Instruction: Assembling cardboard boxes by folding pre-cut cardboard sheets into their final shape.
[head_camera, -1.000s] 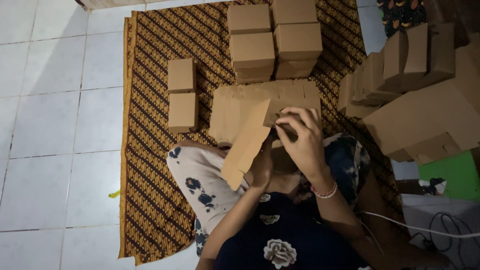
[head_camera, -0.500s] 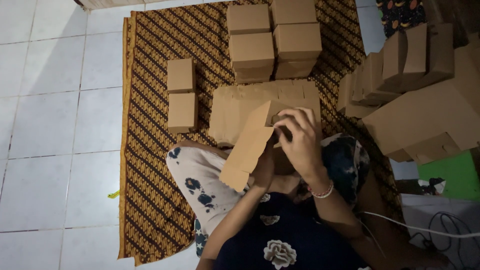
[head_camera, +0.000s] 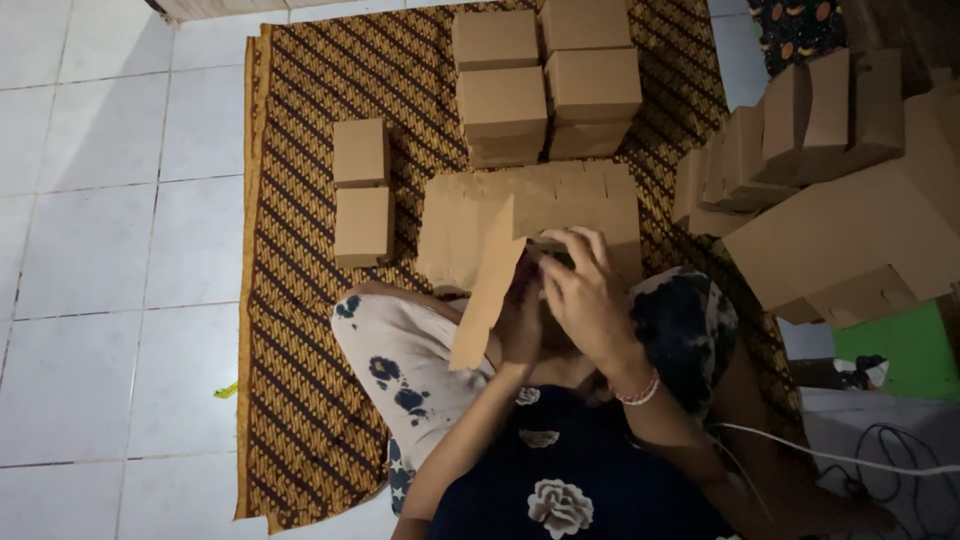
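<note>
Over my lap, both hands grip a part-folded cardboard box (head_camera: 490, 285): right hand (head_camera: 580, 290) fingers curled on its top edge, left hand (head_camera: 522, 325) clasping underneath; flat blanks (head_camera: 530, 215) just beyond.

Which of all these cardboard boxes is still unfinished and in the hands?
The half-folded box over the lap, gripped by both hands, one long flap hanging open; the rest sit closed on the mat.
</note>
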